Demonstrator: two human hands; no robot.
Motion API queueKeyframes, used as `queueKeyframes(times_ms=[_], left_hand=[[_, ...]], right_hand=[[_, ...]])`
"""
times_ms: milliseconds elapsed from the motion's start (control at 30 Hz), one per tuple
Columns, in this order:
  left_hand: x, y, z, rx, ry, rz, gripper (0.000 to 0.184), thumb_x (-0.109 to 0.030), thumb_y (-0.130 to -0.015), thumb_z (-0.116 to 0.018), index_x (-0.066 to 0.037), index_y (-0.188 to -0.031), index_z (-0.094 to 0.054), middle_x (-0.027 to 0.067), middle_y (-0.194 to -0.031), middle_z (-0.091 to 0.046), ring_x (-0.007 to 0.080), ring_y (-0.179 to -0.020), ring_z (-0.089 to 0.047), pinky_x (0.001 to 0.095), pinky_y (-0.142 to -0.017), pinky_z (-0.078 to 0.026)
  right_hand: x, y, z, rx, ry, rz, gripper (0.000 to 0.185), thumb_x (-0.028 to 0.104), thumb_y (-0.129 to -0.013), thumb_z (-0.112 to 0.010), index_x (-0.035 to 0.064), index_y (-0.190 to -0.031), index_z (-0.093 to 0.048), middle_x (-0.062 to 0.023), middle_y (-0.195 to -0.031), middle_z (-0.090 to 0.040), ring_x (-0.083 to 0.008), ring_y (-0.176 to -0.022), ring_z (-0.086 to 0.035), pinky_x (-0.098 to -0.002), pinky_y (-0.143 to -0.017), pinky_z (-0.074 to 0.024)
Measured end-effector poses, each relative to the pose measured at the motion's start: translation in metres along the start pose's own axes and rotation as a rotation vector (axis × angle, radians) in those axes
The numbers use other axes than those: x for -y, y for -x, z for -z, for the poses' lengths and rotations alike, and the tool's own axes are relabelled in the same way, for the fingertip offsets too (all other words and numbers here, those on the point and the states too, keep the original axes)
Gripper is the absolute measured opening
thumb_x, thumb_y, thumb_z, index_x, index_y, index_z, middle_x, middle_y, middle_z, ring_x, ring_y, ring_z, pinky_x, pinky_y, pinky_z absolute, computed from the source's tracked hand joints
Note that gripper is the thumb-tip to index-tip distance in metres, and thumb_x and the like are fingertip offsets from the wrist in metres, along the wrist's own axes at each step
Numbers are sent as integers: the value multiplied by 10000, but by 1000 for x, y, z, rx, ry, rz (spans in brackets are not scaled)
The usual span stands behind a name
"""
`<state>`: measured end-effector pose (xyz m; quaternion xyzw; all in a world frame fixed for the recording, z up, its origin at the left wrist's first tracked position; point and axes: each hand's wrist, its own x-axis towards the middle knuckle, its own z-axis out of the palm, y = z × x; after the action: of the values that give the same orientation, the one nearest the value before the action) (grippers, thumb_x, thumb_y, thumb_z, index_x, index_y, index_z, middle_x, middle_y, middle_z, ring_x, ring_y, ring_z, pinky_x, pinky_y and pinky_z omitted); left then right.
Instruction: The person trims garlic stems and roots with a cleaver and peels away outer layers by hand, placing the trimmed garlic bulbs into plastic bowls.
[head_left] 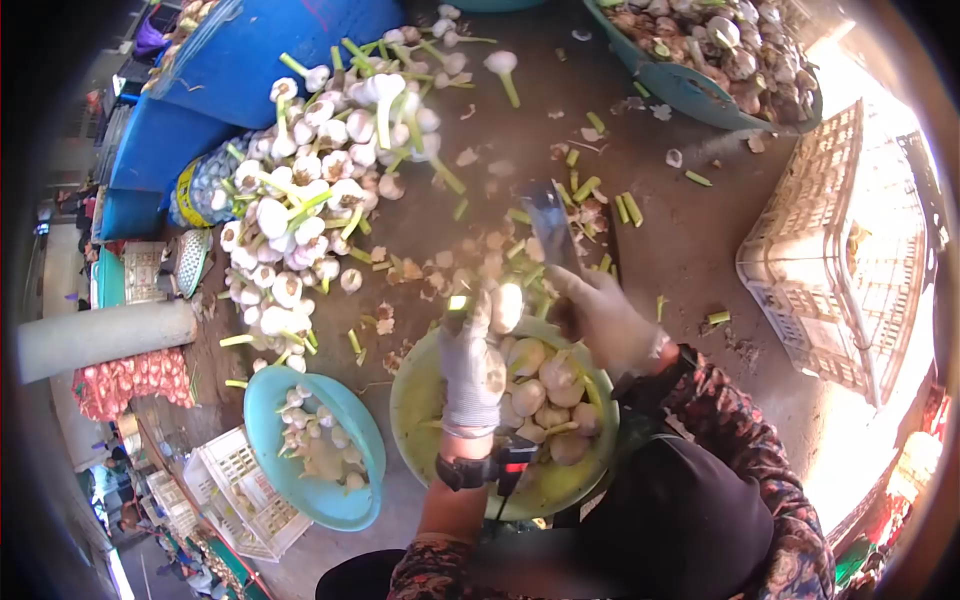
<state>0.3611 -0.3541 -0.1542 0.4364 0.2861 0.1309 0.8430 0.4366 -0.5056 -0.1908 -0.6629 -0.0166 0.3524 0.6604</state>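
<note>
My left hand (470, 375), in a light knit glove, is closed round a white garlic bulb (507, 308) above the green tub. A bright cut stem end (458, 303) shows beside its fingers. My gloved right hand (612, 325), somewhat blurred, grips a knife whose broad blade (553, 228) points away from me; the handle is mostly hidden in the hand. Below my hands, the green tub (402, 400) holds several trimmed garlic bulbs (545, 390). Stem pieces and papery skins (500, 250) lie around the blade, partly blurred.
Garlic with green stems (320, 180) is heaped at the left, against blue barrels (215, 75). A turquoise basin (370, 440) holds small bulbs. Plastic crates stand right (800, 240) and lower left (240, 490). Another tub (690, 95) of garlic stands at the top right. Stem scraps (630, 210) litter the ground.
</note>
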Motion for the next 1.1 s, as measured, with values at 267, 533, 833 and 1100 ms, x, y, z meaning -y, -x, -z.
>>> queueKeyframes(times_ms=[267,533,833,1100], left_hand=[[-2,-1,0,365,-1254,-512,533,-209,-690,-783,-14,-1125,-544,172,-992,-640,340,-973,-607,380,-854,-474],[8,-10,24,311,-722,105,328,-123,-796,-672,-51,-1098,-566,42,-964,-645,159,-817,-626,294,-727,-501],[21,-5,52,501,-1576,-932,349,-117,-709,-737,-41,-1014,-586,49,-885,-619,189,-830,-604,330,-773,-491],[-31,35,10,286,-678,-233,339,-84,-677,-740,-25,-955,-556,29,-823,-584,100,-723,-561,240,-661,-476]], right_hand=[[8,-7,-6,72,-237,-144,386,370,-809,-670,-1,-907,-630,-50,-773,-631,-144,-664,-589,-264,-593,-468],[39,26,10,-98,602,298,237,230,-790,-625,21,-898,-595,-156,-723,-623,-301,-683,-634,-369,-623,-494],[24,34,-3,74,988,530,140,166,-661,-637,99,-768,-576,-58,-636,-571,-266,-592,-601,-373,-544,-476],[-19,2,51,-275,989,-7,197,285,-798,-578,104,-871,-613,-167,-777,-645,-387,-765,-616,-454,-682,-499]])
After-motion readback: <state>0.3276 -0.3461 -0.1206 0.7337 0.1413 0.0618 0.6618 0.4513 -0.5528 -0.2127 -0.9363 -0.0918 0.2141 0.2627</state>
